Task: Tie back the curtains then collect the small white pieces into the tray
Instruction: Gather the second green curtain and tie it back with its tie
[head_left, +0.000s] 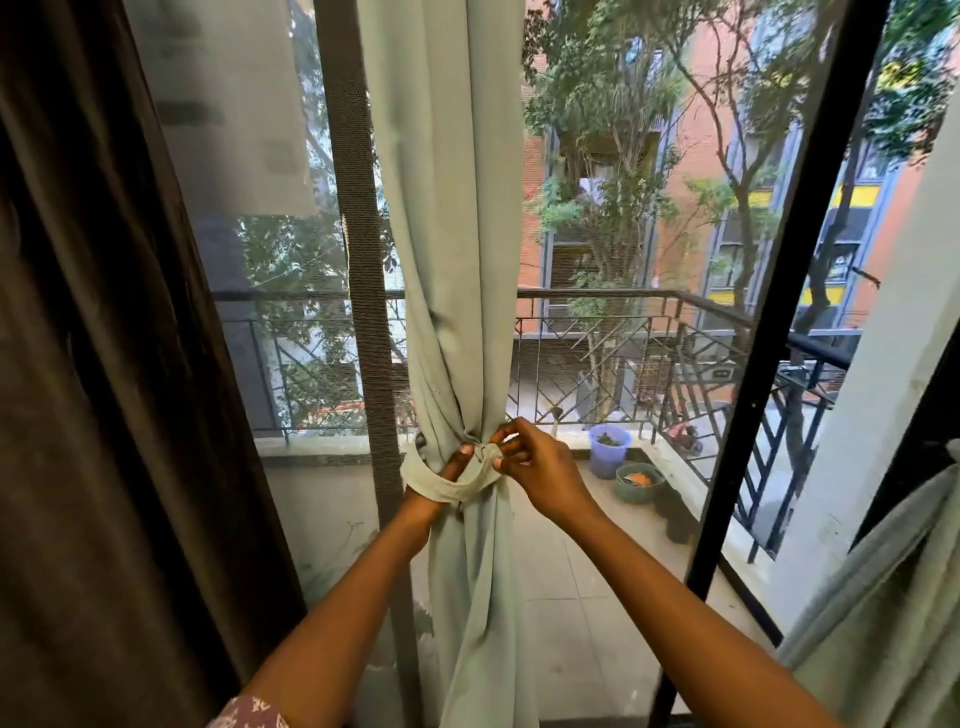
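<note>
Now both hands, left hand (457, 464) and right hand (540, 467), pinch the tieback (470, 480) around the curtain (457, 322).

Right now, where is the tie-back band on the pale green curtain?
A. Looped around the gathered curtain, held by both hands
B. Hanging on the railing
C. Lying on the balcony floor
A: the tie-back band circles the gathered pale green curtain, with the left hand and right hand at its ends.
</note>
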